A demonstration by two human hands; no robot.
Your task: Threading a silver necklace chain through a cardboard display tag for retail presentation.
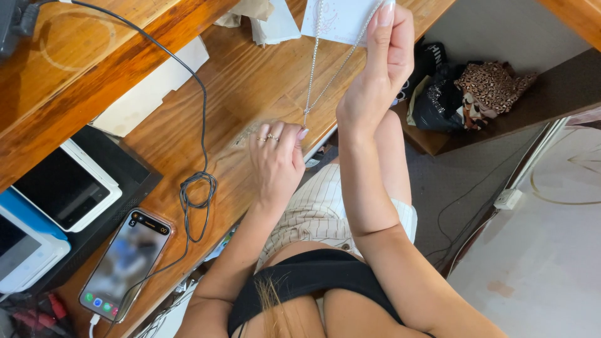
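fingers (383, 25) of right hand (375, 75) pinch silver chain (313, 62) high; left hand (275, 156) fingers, below, grip its lower end above bench (250, 81). best keep chain taut, untwisted.

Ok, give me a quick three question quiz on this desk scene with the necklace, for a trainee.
1. True or false: the right hand holds the silver chain up above the wooden desk.
2. Which hand wears rings? A) left hand B) right hand
3. What lies at the desk's near edge, plugged into a white cable?

Key: 1 true. 2 A. 3 the smartphone.
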